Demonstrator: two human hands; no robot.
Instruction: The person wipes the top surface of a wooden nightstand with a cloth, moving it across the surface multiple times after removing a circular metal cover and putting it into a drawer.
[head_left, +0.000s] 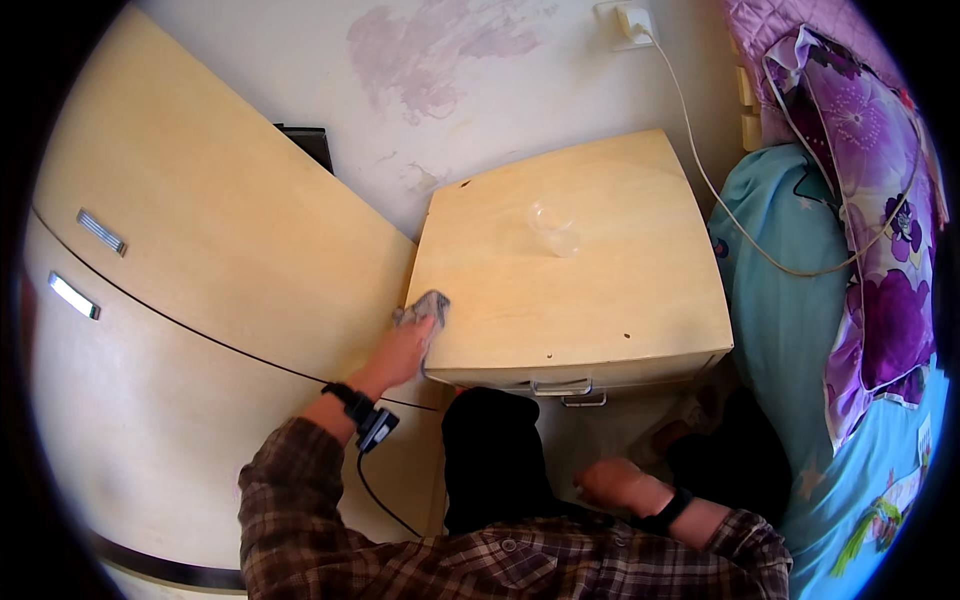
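My left hand grips a crumpled grey cloth. The cloth lies against the left edge of a light wooden nightstand, close to its front corner. Farther back on the nightstand's top rests a clear, see-through cup or bowl, faint against the wood. My right hand hangs over my lap, away from the nightstand, with its fingers curled. Blur and the angle hide whether anything is in it.
Left of the nightstand is a tall wooden cabinet with metal handles. Drawer handles jut out from the nightstand's front near my knee. A white cable runs from a wall plug across the bed and its purple floral pillow.
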